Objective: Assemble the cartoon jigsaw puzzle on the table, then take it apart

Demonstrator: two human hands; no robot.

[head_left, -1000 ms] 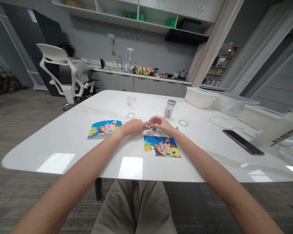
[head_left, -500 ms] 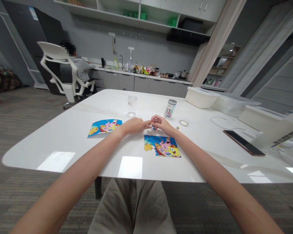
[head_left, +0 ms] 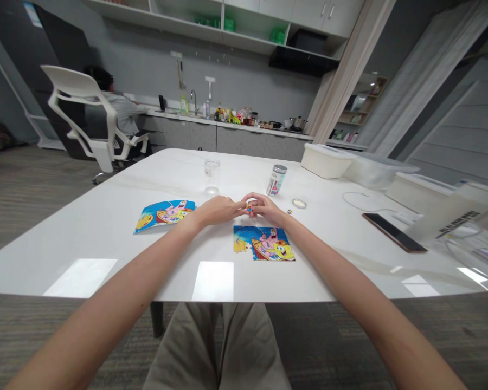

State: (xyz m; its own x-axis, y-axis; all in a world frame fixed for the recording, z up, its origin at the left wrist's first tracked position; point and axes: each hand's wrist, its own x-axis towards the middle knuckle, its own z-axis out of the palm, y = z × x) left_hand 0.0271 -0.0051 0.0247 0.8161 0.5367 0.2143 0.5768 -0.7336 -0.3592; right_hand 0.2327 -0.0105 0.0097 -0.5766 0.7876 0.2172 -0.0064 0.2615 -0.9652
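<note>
Two bare hands meet above the table, fingertips together. The right hand is bent inward, thumb and fingers drawn to a pinch on one small puzzle piece, coloured blue, yellow and red. The left hand is flatter, palm down, its fingers stretched out to the same piece; whether it grips or only touches it cannot be told.

Just below the hands, toward the person, lies one partly joined puzzle, flat on the white table, with a gap at its lower left corner. It shows SpongeBob and Patrick. One curved picture sheet with a matching scene lies to the left, partly behind the left forearm. Near the right wrist is a tiny coloured bit, too small to make out, and beyond it one round lid.

Farther out stand two cylinders: a clear jar with a faint, unreadable label, and a canister with a silver top and bold coloured lettering, also illegible. One dark phone lies to the right. Past the table, one person in a grey top sits by a white chair back.
</note>
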